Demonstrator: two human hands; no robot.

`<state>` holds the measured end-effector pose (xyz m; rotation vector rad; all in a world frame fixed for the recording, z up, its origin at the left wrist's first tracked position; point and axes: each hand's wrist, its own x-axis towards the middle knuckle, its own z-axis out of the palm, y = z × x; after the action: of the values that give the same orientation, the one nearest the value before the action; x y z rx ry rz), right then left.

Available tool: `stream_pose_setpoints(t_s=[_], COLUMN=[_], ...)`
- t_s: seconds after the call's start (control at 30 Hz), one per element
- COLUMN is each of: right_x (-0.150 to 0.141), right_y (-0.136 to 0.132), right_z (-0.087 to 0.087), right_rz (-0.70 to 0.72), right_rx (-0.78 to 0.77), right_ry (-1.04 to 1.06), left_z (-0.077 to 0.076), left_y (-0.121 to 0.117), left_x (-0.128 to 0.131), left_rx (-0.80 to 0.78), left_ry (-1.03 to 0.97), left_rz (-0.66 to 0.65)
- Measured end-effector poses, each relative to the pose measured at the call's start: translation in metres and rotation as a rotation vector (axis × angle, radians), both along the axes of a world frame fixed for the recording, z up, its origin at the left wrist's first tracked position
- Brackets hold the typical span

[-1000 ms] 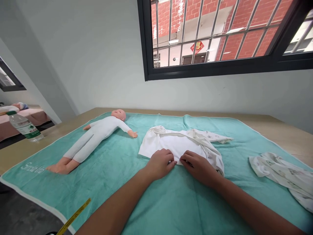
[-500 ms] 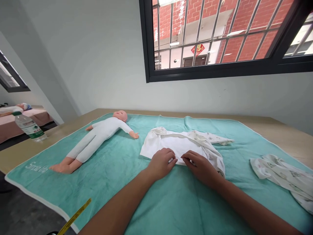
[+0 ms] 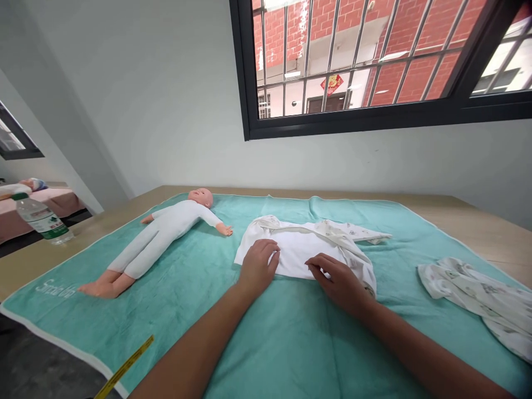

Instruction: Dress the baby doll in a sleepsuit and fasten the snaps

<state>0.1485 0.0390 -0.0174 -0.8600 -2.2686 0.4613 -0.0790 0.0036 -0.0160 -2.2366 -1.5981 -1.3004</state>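
Note:
A white baby shirt point(image 3: 299, 249) with a small print lies spread on a teal blanket point(image 3: 266, 343), one sleeve out to the right. My left hand point(image 3: 260, 266) rests on the shirt's near left part, fingers stretched over the cloth and slightly bent. Over the near right part is my right hand point(image 3: 336, 277), its thumb and index finger brought together at the tips and the other fingers curled. Whether cloth is caught between those tips cannot be seen. To the left, a baby doll point(image 3: 170, 233) in a white bodysuit lies on its back, arms apart.
A second printed white garment point(image 3: 477, 299) lies crumpled at the right. On the wooden table point(image 3: 477, 221), at the left edge, stands a clear water bottle point(image 3: 44, 219) with a green cap. A yellow strip point(image 3: 127, 363) shows at the lower left. Behind are a wall and a barred window.
My left hand has moved left and a little farther up the shirt, away from my right hand, so the gap between them is wider. The right hand has hardly moved.

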Motion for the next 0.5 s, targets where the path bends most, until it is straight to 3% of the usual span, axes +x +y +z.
stream_pose_setpoints(t_s=[0.5], right_x=[-0.0005], right_y=[-0.0033], right_z=[0.0033], right_rz=[0.043], right_rx=[0.004], right_ry=[-0.099], left_z=[-0.0029], left_y=[0.0033], left_x=[-0.0101], left_rx=[0.04], left_ry=[0.007], left_rz=[0.07])
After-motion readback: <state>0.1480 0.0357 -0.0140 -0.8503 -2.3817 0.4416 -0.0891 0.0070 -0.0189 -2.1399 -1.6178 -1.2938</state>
